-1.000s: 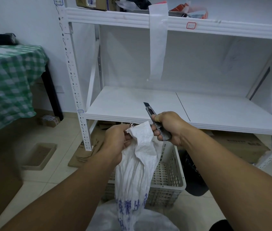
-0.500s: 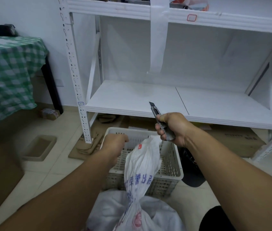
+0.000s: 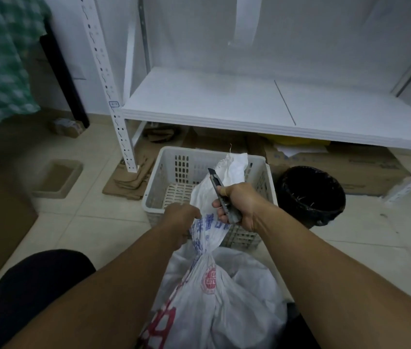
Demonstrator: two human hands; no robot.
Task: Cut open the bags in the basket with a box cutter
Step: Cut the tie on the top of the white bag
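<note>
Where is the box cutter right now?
Head view, centre: the right hand grips the box cutter, blade pointing up, over the white basket and close to the white bag that the left hand holds.

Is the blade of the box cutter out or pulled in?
Out: a pointed tip projects from the box cutter above the right hand.

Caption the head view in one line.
Left hand grips the white bag at its neck; right hand holds a box cutter near the basket.
</note>
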